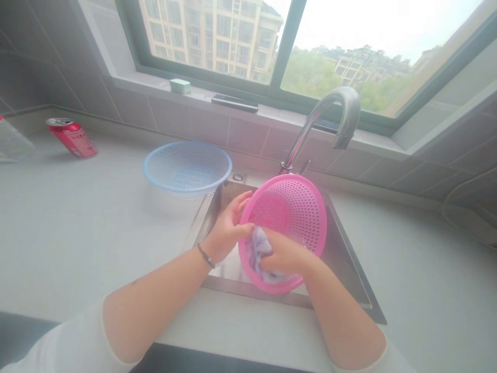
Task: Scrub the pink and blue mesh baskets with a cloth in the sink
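Over the sink (349, 259), a pink plastic colander (305, 212) is tilted with its open side toward me. My left hand (229, 228) grips its left rim, thumb over the edge and fingers behind the outside. Inside the bowl, my right hand (283, 254) is closed on a pale purple cloth (259, 248), which is pressed against the lower left inner wall. Part of the cloth and some right fingers are hidden in its folds. A blue plastic colander (188, 168) stands upright on the counter, left of the sink's back corner.
A chrome faucet (310, 119) arches behind the pink colander. On the counter (77, 217) at the far left are a red can (73, 139) and a clear plastic item (13, 142). A light green block (180, 86) and a dark flat object (235, 103) lie on the windowsill.
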Demonstrator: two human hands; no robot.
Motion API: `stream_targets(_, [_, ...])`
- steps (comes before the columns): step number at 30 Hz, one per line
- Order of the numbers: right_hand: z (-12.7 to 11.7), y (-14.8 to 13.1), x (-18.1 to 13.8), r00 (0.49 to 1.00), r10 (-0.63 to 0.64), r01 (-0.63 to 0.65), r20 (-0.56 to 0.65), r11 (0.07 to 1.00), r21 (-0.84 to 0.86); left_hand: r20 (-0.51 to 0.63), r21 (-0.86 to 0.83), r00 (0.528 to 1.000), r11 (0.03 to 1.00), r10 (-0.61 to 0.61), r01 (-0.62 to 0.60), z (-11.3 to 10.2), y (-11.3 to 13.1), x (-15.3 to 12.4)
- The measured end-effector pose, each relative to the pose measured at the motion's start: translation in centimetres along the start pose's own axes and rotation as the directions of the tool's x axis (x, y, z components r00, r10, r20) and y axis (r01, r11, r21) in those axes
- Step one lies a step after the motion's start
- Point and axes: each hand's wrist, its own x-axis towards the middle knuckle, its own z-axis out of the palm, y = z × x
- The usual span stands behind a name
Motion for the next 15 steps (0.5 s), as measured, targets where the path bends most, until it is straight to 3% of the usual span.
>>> stream_targets(3, [0.2,0.0,-0.2,0.999,-0.032,0.032,0.012,0.999,0.001,0.041,-0.023,0.999,1.000,-0.019,0.020,0.2,0.1,0.0])
stream_targets(6, [1.2,0.7,0.1,0.973,-0.094,0.144,-0.212,0.961,0.236,0.095,0.020,0.995,1.000,0.006,-0.008,0.6,-0.1,-0.5])
stream_targets(9, [2.1,1.8,0.7,0.853,0.060,0.216,-0.519,0.865,0.453,0.144,0.056,0.989,0.998,0.026,-0.034,1.1,-0.5,-1.1])
stream_targets(11, [2.4,2.1,1.0,0.776,0.137,0.231,-0.615,0.846,0.481,0.173,0.061,0.984,0.997,0.028,-0.039,1.3,-0.8,-1.3])
stream_targets(13, [2.3,2.0,1.1,0.805,0.085,0.209,-0.588,0.886,0.415,0.139,0.057,0.989,0.996,0.053,-0.061,1.3,-0.7,-1.3])
stream_targets(15, [2.0,1.3,1.0,0.901,-0.042,0.190,-0.432,0.933,0.306,0.052,0.050,0.995,0.995,0.080,-0.082,1.0,-0.4,-1.0])
